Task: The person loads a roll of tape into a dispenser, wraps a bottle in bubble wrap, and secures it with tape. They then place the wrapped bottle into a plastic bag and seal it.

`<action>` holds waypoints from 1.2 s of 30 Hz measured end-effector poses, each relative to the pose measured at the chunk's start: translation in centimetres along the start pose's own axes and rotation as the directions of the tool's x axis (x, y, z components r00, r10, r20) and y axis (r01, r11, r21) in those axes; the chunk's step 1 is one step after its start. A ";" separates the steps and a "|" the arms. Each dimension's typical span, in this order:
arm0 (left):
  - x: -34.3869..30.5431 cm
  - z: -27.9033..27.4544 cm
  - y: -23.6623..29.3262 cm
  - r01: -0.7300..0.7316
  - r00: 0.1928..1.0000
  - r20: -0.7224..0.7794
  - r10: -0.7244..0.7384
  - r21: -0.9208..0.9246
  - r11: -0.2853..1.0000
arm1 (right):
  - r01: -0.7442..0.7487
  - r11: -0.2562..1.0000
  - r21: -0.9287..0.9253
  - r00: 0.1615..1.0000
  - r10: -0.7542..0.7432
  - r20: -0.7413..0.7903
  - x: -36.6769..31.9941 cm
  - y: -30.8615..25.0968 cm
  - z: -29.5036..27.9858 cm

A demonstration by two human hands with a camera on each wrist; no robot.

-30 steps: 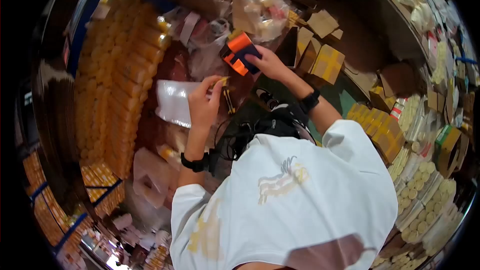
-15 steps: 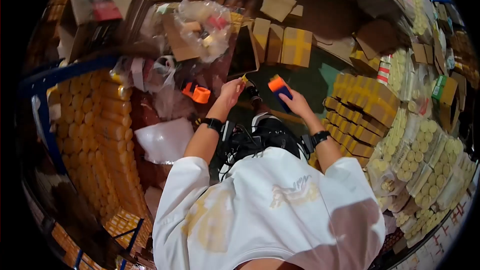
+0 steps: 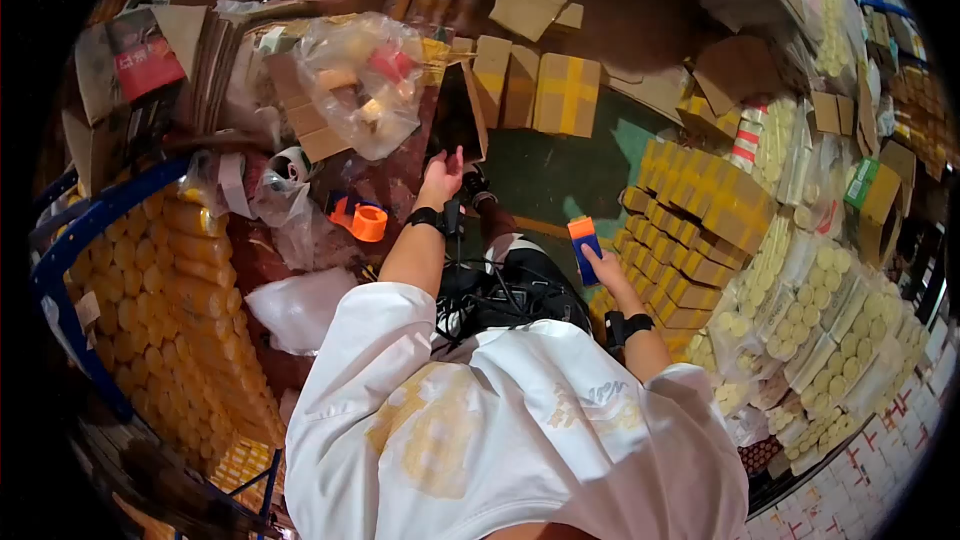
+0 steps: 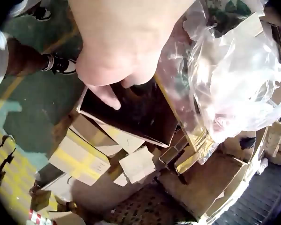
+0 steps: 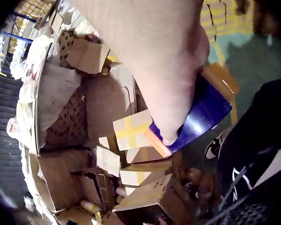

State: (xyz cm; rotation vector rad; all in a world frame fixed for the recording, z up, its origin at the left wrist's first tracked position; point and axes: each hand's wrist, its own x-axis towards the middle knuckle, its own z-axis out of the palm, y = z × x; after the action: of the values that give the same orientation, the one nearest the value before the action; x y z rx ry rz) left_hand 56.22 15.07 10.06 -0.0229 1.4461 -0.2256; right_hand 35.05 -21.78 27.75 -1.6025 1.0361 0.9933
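My left hand (image 3: 443, 178) hangs over a dark open-topped cardboard box (image 3: 462, 110), its fingers spread with nothing visible in them. In the left wrist view the hand (image 4: 117, 61) covers part of the box's dark inside (image 4: 145, 115). My right hand (image 3: 610, 272) grips a flat blue object with orange ends (image 3: 584, 251), held out beside the stacked boxes. The right wrist view shows the thumb of that hand (image 5: 166, 89) pressed along the blue face (image 5: 201, 115). An orange ring-shaped item (image 3: 368, 222) lies on the red surface at the left.
Clear plastic bags (image 3: 365, 90) lie beyond the orange item, with a white plastic sheet (image 3: 300, 308) nearer. Taped cartons (image 3: 700, 205) are stacked at right, others (image 3: 567, 95) ahead. Packed yellow rolls (image 3: 150, 300) fill the left rack; green floor (image 3: 535, 175) shows between.
The hands have moved apart. My right hand has carried the blue object rightward, away from the orange ring-shaped item. The small yellow thing at my left fingertips no longer shows, and those fingers have spread.
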 end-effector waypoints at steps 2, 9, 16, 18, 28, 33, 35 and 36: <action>0.3 -0.9 0.8 -0.040 0.999 -0.019 0.045 0.206 0.978 | 0.017 0.999 0.045 1.000 -0.017 0.002 0.3 -0.8 0.6; -14.1 -2.3 4.3 -0.277 0.951 0.307 -0.034 0.895 0.350 | 0.203 0.969 -0.139 0.974 -0.187 0.125 4.1 -8.1 3.3; -27.6 -13.4 14.2 -0.763 0.595 0.612 0.521 0.633 0.128 | 0.611 0.544 -0.576 0.792 -0.416 0.447 5.0 -21.7 9.7; -32.1 -19.0 15.5 -0.791 0.537 0.478 0.695 0.571 0.219 | 0.696 0.517 -0.498 0.715 -0.435 0.547 6.7 -22.8 12.4; -30.4 -59.8 17.2 -0.473 0.151 -0.256 0.955 0.829 0.298 | 0.902 0.238 -0.360 0.430 -0.422 0.798 -9.3 -19.9 31.5; -27.7 -66.1 21.1 -0.220 -0.078 -0.370 0.926 0.912 0.346 | 0.839 0.147 -0.524 0.532 -0.423 0.734 -15.8 -13.4 38.4; -26.2 -66.9 22.4 -0.180 -0.046 -0.351 0.935 0.924 0.338 | 0.833 0.146 -0.534 0.542 -0.406 0.735 -18.6 -10.3 40.4; -25.2 -67.9 23.6 -0.184 -0.001 -0.336 0.942 0.926 0.330 | 0.828 0.172 -0.533 0.556 -0.373 0.743 -20.5 -8.9 41.5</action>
State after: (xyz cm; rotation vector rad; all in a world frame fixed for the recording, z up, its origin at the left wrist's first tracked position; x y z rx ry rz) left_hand -10.06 50.60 22.50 1.7628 2.2200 0.1167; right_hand 31.70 23.54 40.38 -2.1225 -0.7225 1.2336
